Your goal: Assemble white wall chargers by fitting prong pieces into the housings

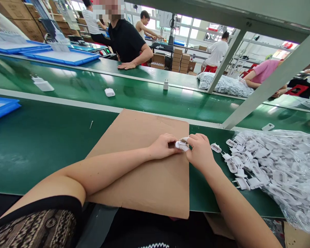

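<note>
Over the right part of a brown cardboard sheet (150, 182), my two hands meet around a small white charger housing (181, 145). My left hand (163, 146) pinches it from the left, thumb below and fingers above. From the other side my right hand (200, 150) grips its right end with thumb and fingers. Part of the housing is hidden behind the fingers. Just right of my right hand lies a loose white plug cover (216, 148). Beyond it a heap of white plug covers (279, 172) spills from a clear plastic bag.
White chargers (42, 83) lie spaced along the green conveyor belt (134, 89) ahead. A slanted metal post (268, 79) rises at the right. Blue trays (60, 57) stand at the left. A co-worker in black (127, 41) leans on the far side; other people sit behind.
</note>
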### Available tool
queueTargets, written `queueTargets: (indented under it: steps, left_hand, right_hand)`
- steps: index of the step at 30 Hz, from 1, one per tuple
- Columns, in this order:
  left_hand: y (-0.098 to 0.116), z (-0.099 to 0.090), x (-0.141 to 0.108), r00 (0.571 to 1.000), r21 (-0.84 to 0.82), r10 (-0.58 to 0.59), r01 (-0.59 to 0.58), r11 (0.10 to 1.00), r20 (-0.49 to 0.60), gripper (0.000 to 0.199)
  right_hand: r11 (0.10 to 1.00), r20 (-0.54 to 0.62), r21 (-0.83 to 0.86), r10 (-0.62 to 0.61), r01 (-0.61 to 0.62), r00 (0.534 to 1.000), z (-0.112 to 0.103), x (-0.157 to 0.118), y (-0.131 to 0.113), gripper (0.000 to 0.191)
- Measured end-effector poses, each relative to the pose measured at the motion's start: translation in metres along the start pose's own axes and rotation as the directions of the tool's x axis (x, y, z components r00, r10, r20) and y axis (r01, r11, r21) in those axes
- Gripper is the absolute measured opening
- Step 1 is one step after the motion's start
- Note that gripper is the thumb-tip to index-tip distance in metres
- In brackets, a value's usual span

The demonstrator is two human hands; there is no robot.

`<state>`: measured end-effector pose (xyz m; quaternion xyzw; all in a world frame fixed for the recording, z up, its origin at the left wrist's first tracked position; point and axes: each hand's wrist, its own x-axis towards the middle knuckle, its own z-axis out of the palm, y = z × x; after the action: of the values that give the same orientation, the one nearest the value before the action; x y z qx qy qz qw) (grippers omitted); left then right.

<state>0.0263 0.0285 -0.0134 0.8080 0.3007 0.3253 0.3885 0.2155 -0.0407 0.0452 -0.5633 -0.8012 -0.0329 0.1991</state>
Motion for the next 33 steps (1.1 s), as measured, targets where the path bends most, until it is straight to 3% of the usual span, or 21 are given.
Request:
queueTargets:
  steps: [4, 9, 12, 19, 24, 26, 29, 30, 31, 33]
  left_hand:
    - [0.003, 0.001, 0.001, 0.999, 0.005, -0.004, 0.005, 1.000, -0.032, 0.030]
    - [0.002, 0.001, 0.003, 1.000, -0.005, 0.020, -0.020, 1.000, -0.020, 0.028]
    - [0.000, 0.002, 0.004, 0.999, -0.001, 0.035, -0.035, 0.999, -0.023, 0.026]
    - [0.002, 0.001, 0.003, 0.999, 0.004, 0.030, -0.030, 1.000, -0.019, 0.026]
    - [0.002, -0.001, 0.002, 1.000, -0.001, 0.010, -0.010, 1.000, -0.007, 0.028]
    - [0.002, -0.001, 0.002, 1.000, 0.001, 0.005, -0.005, 1.000, -0.005, 0.029]
    - [0.003, -0.001, 0.001, 1.000, 0.023, -0.007, 0.008, 1.000, -0.014, 0.031]
    - [0.003, -0.001, 0.001, 1.000, 0.028, -0.010, 0.011, 1.000, -0.016, 0.032]
    - [0.003, -0.001, 0.001, 1.000, 0.029, -0.011, 0.012, 1.000, -0.016, 0.032]
    - [0.003, -0.001, 0.001, 1.000, 0.020, -0.007, 0.007, 1.000, -0.013, 0.031]
  right_hand:
    - [0.999, -0.084, 0.034, 0.001, 0.002, 0.996, 0.007, -0.001, 0.002, 0.026]
    - [0.913, -0.045, 0.403, 0.084, -0.059, 0.995, 0.017, -0.005, 0.008, 0.015]
    - [0.848, -0.021, 0.526, 0.089, -0.065, 0.996, 0.020, -0.005, 0.010, 0.014]
    - [0.799, -0.063, 0.588, 0.206, -0.131, 0.976, 0.026, -0.004, 0.006, 0.015]
    - [0.833, -0.076, 0.538, 0.203, -0.131, 0.976, 0.026, -0.006, 0.001, 0.020]
    - [0.761, -0.045, 0.627, 0.246, -0.164, 0.968, 0.028, -0.005, 0.002, 0.018]
    - [0.554, 0.037, 0.796, 0.362, -0.246, 0.932, 0.031, -0.004, 0.007, 0.021]
    - [0.521, 0.046, 0.815, 0.378, -0.254, 0.924, 0.032, -0.003, 0.007, 0.022]
    - [0.528, 0.038, 0.813, 0.375, -0.247, 0.926, 0.032, -0.003, 0.007, 0.021]
    - [0.626, -0.014, 0.755, 0.313, -0.196, 0.950, 0.030, -0.004, 0.006, 0.017]
